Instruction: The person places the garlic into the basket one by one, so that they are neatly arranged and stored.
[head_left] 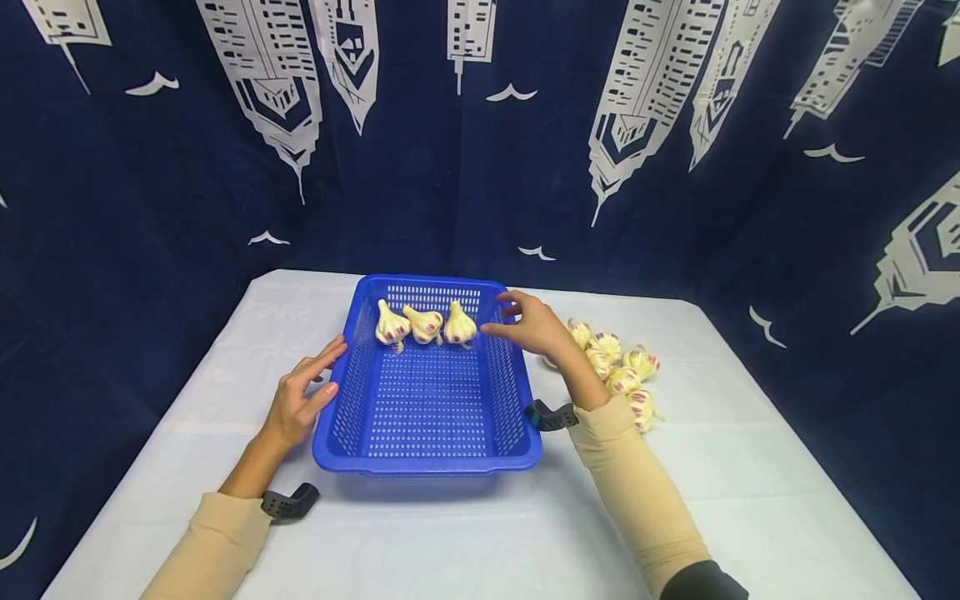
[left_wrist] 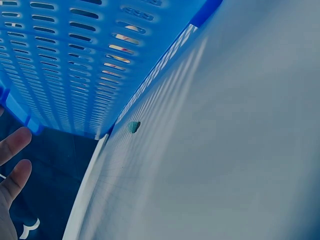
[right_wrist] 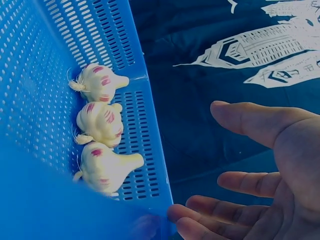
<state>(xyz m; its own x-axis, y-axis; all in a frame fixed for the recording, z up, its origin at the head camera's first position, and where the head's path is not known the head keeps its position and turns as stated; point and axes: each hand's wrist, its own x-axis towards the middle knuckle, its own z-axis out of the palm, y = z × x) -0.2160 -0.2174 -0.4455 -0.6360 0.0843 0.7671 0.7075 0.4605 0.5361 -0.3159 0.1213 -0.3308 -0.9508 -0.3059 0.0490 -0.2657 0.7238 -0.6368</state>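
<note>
A blue perforated plastic basket (head_left: 427,463) stands on the white-covered table. Three garlic bulbs, a left one (head_left: 392,323), a middle one (head_left: 424,325) and a right one (head_left: 459,325), lie in a row along its far wall; the right wrist view shows their purple streaks and roots. My left hand (head_left: 298,402) rests with extended fingers at the basket's left rim. Over the far right corner of the basket is my right hand (head_left: 534,323), thumb and fingers spread apart and nothing between them. In the right wrist view, its fingertips (right_wrist: 180,212) overlap the rim.
To the right of the basket lies a loose pile of several garlic bulbs (head_left: 624,380), partly behind the right forearm. A dark blue curtain (head_left: 450,183) with white building prints hangs behind the table. Both wrists wear dark bands. A small green bit (left_wrist: 133,127) shows in the left wrist view.
</note>
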